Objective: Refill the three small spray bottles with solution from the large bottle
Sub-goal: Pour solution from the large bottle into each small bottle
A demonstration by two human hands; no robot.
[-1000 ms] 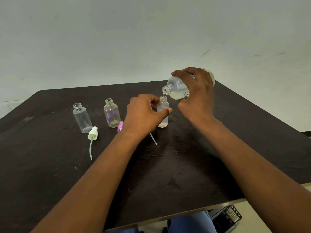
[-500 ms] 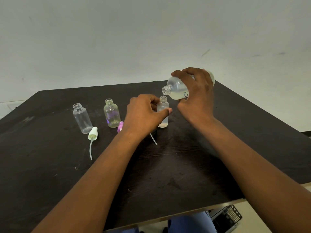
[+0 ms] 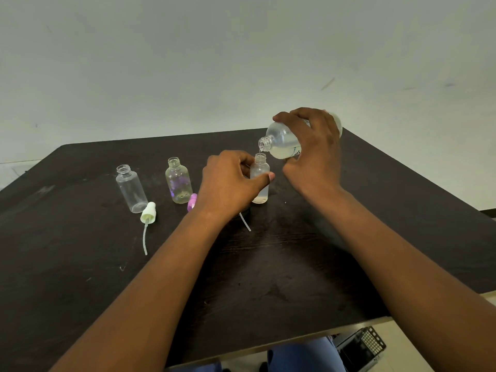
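View: we have one head camera, wide-angle.
Facing: we look forward and down, close over the dark worktop.

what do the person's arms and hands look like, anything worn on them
Both forearms are bare right up to the bottom edge of the picture: no sleeves, gloves or watch show. The left hand and right hand show no rings or bands on the fingers, and there are no markings on either arm. Nails look short and unpainted where visible.

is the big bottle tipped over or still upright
Tipped. The right hand holds the large bottle on its side, uncapped mouth angled down over the small bottle held by the left hand.
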